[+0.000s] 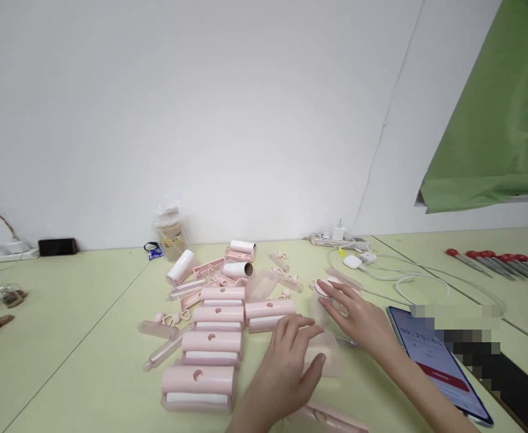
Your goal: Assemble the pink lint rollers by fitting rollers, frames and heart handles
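My left hand (286, 364) hovers over a translucent pale sheet-like piece (329, 355), its fingers loosely bent and its thumb apart, with nothing visible in it. My right hand (356, 313) has its fingers stretched over a white round roll end (322, 288), fingertips touching it; its thumb is hidden. Left of my hands, several pink half-round cases with white rolls inside (198, 385) stand in a column. Another such pink case (269, 316) lies just beyond my left hand. A pink part (331, 418) shows partly below that hand.
Loose white rolls (181, 267), clear tubes (167, 349) and pink heart-shaped rings (185, 314) lie around the cases. A phone (439, 361) rests by my right forearm. White cables (403, 276) and red-ended tools (494, 260) are at the right. A bagged cup (170, 234) stands by the wall.
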Action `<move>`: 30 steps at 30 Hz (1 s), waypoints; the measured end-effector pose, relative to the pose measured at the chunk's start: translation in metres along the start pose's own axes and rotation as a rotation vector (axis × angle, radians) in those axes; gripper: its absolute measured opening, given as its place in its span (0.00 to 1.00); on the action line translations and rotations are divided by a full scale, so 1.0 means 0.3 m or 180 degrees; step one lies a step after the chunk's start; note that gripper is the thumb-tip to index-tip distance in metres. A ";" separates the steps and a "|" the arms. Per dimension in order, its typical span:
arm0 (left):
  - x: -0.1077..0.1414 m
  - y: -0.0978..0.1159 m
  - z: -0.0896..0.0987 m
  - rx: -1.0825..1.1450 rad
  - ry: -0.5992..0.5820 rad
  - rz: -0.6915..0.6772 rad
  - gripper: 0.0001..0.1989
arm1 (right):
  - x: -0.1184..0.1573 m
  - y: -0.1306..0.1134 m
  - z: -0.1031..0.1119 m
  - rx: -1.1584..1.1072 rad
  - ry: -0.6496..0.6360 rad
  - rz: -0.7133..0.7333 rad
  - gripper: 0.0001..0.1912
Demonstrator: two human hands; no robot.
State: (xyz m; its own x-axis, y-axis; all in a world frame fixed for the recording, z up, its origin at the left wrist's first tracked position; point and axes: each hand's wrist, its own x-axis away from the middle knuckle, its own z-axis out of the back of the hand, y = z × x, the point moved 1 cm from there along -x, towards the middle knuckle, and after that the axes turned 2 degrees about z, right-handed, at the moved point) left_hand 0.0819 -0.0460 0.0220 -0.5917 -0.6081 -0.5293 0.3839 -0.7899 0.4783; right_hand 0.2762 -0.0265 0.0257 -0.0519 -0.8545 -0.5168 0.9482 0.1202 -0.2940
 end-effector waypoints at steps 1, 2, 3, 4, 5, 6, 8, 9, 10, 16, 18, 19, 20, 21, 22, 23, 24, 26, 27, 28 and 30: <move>-0.004 -0.001 0.002 -0.0007 0.0001 0.0002 0.16 | 0.001 -0.001 -0.001 0.0032 0.0008 0.0015 0.19; -0.006 0.000 0.005 -0.0016 0.0006 0.0006 0.16 | 0.002 -0.003 -0.003 0.0036 0.0013 0.0028 0.18; -0.007 0.001 0.008 -0.0031 0.0010 0.0008 0.16 | 0.003 -0.004 -0.004 0.0012 0.0016 0.0040 0.18; -0.006 0.002 0.011 -0.0049 0.0011 0.0006 0.16 | 0.004 -0.005 -0.006 -0.0030 0.0017 0.0051 0.18; -0.003 0.003 0.014 -0.0068 0.0008 0.0007 0.16 | 0.005 -0.006 -0.009 -0.0078 0.0014 0.0055 0.17; 0.000 0.004 0.017 -0.0083 0.0011 0.0010 0.16 | 0.006 -0.006 -0.013 -0.0128 0.0011 0.0046 0.17; 0.005 0.003 0.021 -0.0059 0.0030 0.0031 0.16 | 0.008 -0.004 -0.022 -0.0189 0.0014 0.0008 0.17; 0.006 0.002 0.021 0.0012 0.0049 0.0058 0.16 | 0.010 -0.003 -0.026 -0.0204 0.0015 -0.0011 0.17; 0.005 0.000 0.020 0.0148 0.0099 0.0122 0.16 | 0.012 -0.002 -0.029 -0.0220 0.0013 -0.0024 0.17; -0.030 -0.029 -0.016 0.2910 0.0130 0.2188 0.22 | 0.037 -0.056 0.017 -0.0605 0.0479 0.0453 0.19; -0.039 -0.030 -0.021 0.4062 -0.0066 0.2695 0.30 | 0.047 -0.103 0.044 -0.0709 0.0410 0.0867 0.21; -0.042 -0.026 -0.016 0.4579 -0.0102 0.2720 0.31 | 0.050 -0.127 0.054 -0.0653 0.0197 0.1088 0.21; -0.043 -0.021 -0.007 0.5051 -0.0078 0.2641 0.31 | 0.052 -0.149 0.061 -0.0552 -0.0088 0.1314 0.21; -0.042 -0.015 0.006 0.5445 0.0010 0.2526 0.29 | 0.053 -0.168 0.065 -0.0462 -0.0350 0.1533 0.20; -0.041 -0.009 0.019 0.5744 0.0151 0.2438 0.26 | 0.053 -0.180 0.067 -0.0433 -0.0559 0.1726 0.19; -0.038 -0.004 0.032 0.5917 0.0301 0.2468 0.24 | 0.052 -0.187 0.068 -0.0507 -0.0667 0.1854 0.19; -0.035 -0.001 0.042 0.5949 0.0477 0.2619 0.22 | 0.051 -0.188 0.067 -0.0715 -0.0706 0.1900 0.20; -0.029 0.000 0.052 0.5650 0.0772 0.3001 0.20 | 0.045 -0.179 0.064 -0.1512 -0.0578 0.1633 0.29; -0.026 -0.001 0.053 0.5389 0.0811 0.3077 0.20 | 0.041 -0.171 0.062 -0.2001 -0.0422 0.1303 0.32; -0.024 -0.003 0.050 0.5117 0.0727 0.3069 0.20 | 0.036 -0.164 0.058 -0.2459 -0.0232 0.0859 0.31; -0.020 -0.004 0.036 0.4599 0.0165 0.2935 0.21 | 0.029 -0.156 0.050 -0.3157 0.0137 -0.0210 0.23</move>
State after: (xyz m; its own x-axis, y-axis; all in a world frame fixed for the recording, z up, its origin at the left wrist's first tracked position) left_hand 0.0773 -0.0407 0.0321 -0.5260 -0.8108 0.2567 -0.3613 0.4862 0.7956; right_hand 0.2360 -0.0470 0.0470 -0.1252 -0.8580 -0.4982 0.2529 0.4579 -0.8522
